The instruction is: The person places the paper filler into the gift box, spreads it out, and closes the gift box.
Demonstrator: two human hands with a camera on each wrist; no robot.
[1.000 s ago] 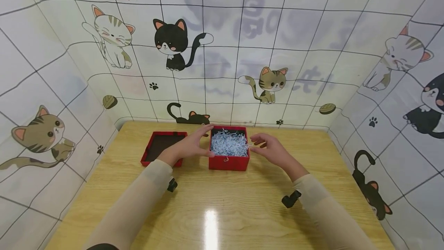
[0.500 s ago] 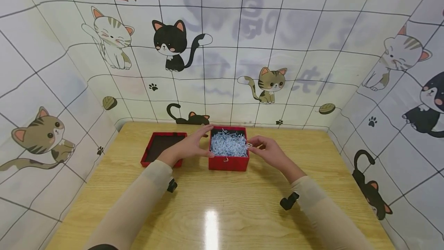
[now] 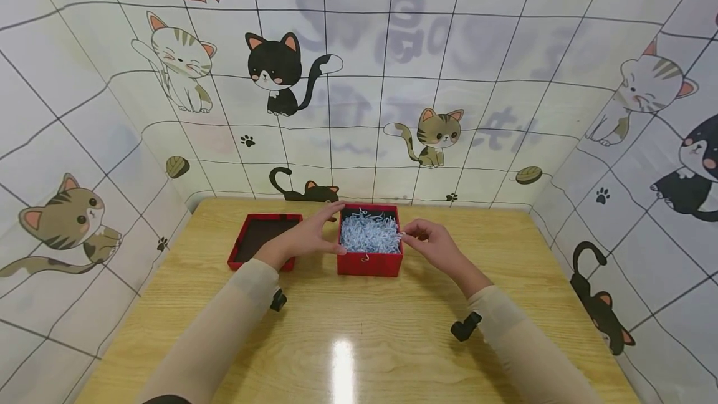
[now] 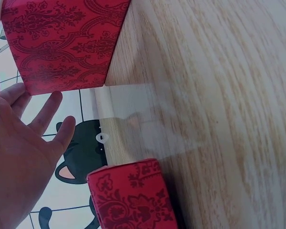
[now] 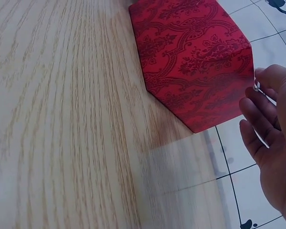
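Note:
A red patterned box (image 3: 369, 264), its lid off, stands upright on the table, filled with pale blue shredded paper (image 3: 369, 234). At its left side is my left hand (image 3: 305, 234), thumb by the front corner and fingers by the back corner; the left wrist view shows those fingers spread and fairly straight against the red wall. My right hand (image 3: 434, 243) is at the right rim. Its thumb and forefinger pinch a whitish strand of shredded paper (image 5: 256, 86) just at the edge, with the other fingers loosely bent. One strand hangs over the front wall.
Left of the box lies the red lid (image 3: 263, 239), dark inside face up, partly covered by my left forearm and hand. The wooden table (image 3: 359, 329) reaches back to a white cat-print sheet (image 3: 359, 98) that hangs around three sides.
My right hand has moved slightly left to the rim, its thumb and forefinger closing on the paper strand. The left hand and box stay where they were.

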